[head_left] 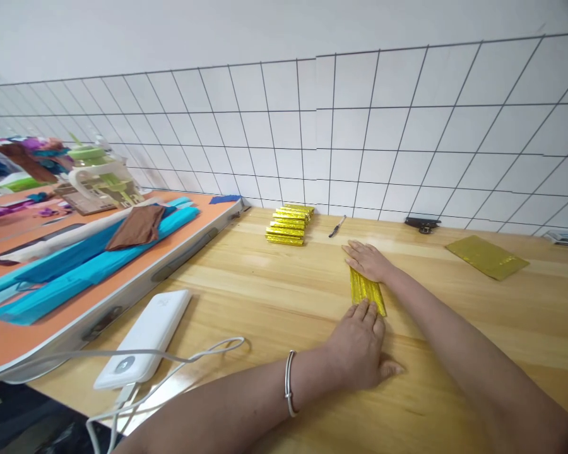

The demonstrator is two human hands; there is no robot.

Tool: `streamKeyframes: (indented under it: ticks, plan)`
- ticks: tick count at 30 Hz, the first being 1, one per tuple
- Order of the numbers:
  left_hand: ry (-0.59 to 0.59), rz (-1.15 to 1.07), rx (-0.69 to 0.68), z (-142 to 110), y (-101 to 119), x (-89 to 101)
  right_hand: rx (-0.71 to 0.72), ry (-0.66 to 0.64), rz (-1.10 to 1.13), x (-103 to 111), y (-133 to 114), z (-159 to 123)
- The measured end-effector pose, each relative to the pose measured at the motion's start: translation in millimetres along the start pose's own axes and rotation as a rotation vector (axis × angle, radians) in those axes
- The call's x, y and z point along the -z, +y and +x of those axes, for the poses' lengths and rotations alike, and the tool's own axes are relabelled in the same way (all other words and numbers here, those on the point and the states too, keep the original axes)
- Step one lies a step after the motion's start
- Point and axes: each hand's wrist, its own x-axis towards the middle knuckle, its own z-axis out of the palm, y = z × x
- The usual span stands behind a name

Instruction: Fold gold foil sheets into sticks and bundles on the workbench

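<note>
A strip of shiny gold crinkled foil (365, 288) lies flat on the wooden table between my hands. Across its far end rests my right hand (365, 260), palm down with the fingers stretched out. My left hand (360, 343), with a silver bangle on its wrist, presses its fingertips on the near end, the thumb spread to the side. Beyond them, to the left, several gold foil rolls (290, 225) sit in a row. A flat gold sheet (487, 256) lies off to the right.
A pen (337, 227) and a black clip (422, 224) lie near the gridded wall. At left, a white power bank (144, 340) trails a cable (203, 350). Beside it stands an orange-topped table (184, 236) with blue paper (99, 268), a brown folded piece (136, 228) and a green-lidded bottle (88, 153).
</note>
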Motion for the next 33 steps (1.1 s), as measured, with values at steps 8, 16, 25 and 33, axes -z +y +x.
streamKeyframes:
  ticks: [8,16,25,33]
  plan:
    - [0.000,0.043,-0.025,2.7,-1.3,-0.2,0.018,0.052,-0.027,5.2,8.9,29.0]
    - [-0.017,0.054,-0.048,3.3,-2.0,1.9,-0.074,0.183,0.024,32.2,12.1,19.8]
    - [0.007,0.001,-0.047,2.2,-3.3,-1.9,-0.022,0.150,0.123,32.6,-48.7,-106.2]
    - [0.095,-0.227,-0.051,7.9,-17.4,2.5,0.024,0.167,0.344,20.9,-57.6,-142.4]
